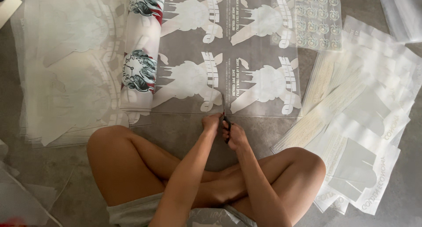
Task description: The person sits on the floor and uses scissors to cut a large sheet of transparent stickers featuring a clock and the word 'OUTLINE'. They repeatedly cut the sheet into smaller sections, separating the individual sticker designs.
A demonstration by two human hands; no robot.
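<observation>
I sit cross-legged on a grey floor. A clear transfer film sheet point(228, 55) with white rabbit-like prints lies spread in front of me, unrolled from a roll point(141, 51) on its left. My right hand point(236, 135) grips black-handled scissors point(225, 117), whose blades point away from me into the film's near edge between two printed figures. My left hand point(212, 121) rests beside it at the film's near edge, fingers curled; whether it pinches the film I cannot tell.
A pile of cut clear sheets point(66, 69) lies at the left. Several cut sheets with white lettering point(360, 121) fan out on the right. A sheet of small round prints point(317, 20) overlaps the film's far right corner.
</observation>
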